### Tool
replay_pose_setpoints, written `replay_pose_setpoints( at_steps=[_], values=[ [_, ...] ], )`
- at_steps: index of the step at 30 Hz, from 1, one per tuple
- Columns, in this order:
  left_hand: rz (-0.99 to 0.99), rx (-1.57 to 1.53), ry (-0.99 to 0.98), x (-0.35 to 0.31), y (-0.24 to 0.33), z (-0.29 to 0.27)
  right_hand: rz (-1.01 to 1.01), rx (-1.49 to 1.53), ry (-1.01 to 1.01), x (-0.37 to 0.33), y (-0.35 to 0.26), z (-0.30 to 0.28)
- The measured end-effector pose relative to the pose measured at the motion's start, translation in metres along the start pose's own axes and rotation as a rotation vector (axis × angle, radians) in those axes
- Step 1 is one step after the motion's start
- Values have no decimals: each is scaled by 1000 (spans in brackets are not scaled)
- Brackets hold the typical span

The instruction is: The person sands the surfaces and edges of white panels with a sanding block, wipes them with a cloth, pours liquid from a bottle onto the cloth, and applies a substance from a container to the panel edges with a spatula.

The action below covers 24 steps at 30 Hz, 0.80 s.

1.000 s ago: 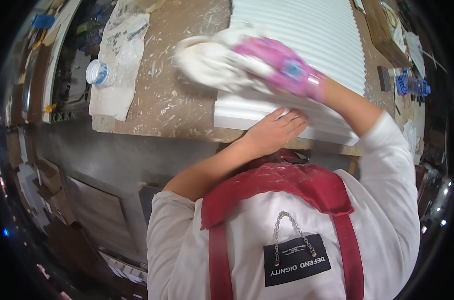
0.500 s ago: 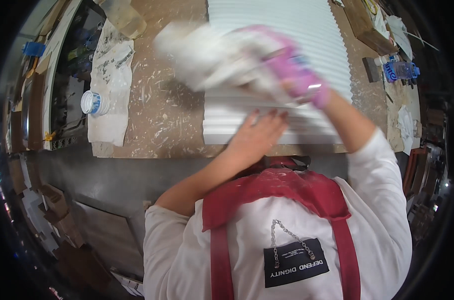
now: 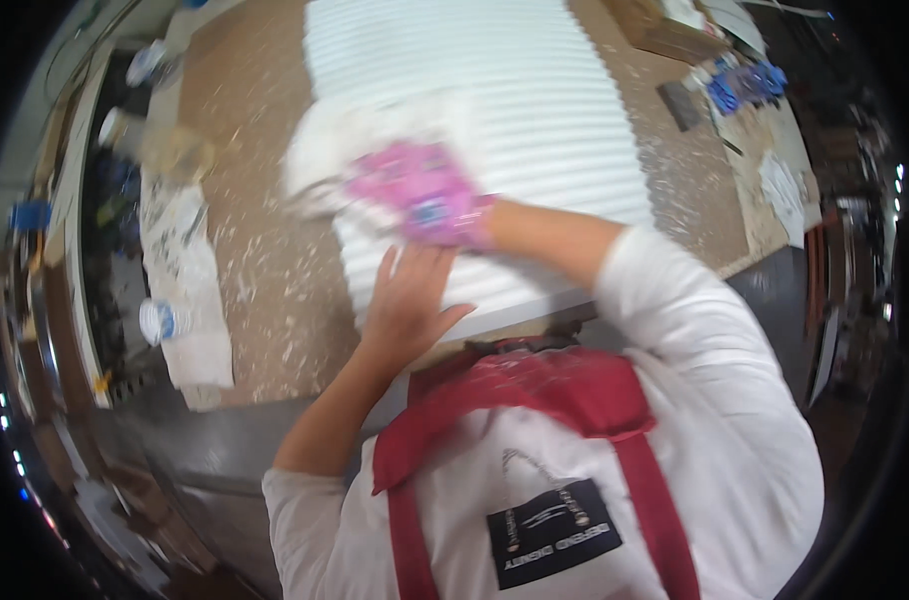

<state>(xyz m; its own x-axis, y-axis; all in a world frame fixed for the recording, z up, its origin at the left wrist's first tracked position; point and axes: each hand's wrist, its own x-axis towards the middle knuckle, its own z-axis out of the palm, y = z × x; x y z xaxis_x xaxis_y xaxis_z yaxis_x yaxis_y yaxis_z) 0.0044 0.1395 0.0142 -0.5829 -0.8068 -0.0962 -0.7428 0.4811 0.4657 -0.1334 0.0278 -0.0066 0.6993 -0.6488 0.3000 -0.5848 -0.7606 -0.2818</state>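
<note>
A white ridged panel lies on the brown, paint-flecked workbench. My right hand, in a pink glove, presses a white cloth onto the panel's left part; the cloth hangs over the left edge. The glove is a little blurred, and the fingertips sink into the cloth. Just nearer to me, my bare left hand rests flat on the panel's near left corner, fingers stretched and thumb out to the right. Its fingertips come close to the gloved wrist.
Along the bench's left side lie a stained white sheet, a clear bottle and a small white tub. A cardboard box, a dark block and a blue-labelled bottle sit at the right.
My right hand has brought the cloth down and left onto the panel's left edge. My left hand has shifted toward the panel's near left corner. The whole view has turned and shifted.
</note>
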Motion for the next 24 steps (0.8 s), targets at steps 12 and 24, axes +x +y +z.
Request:
replay_pose_setpoints(
  at_steps=[12, 24],
  values=[
    [-63, 358, 191, 86, -48, -40, 294, -331, 35, -104, 119, -107],
    [281, 157, 691, 215, -40, -65, 444, -255, -146, -134, 119, -94]
  ],
)
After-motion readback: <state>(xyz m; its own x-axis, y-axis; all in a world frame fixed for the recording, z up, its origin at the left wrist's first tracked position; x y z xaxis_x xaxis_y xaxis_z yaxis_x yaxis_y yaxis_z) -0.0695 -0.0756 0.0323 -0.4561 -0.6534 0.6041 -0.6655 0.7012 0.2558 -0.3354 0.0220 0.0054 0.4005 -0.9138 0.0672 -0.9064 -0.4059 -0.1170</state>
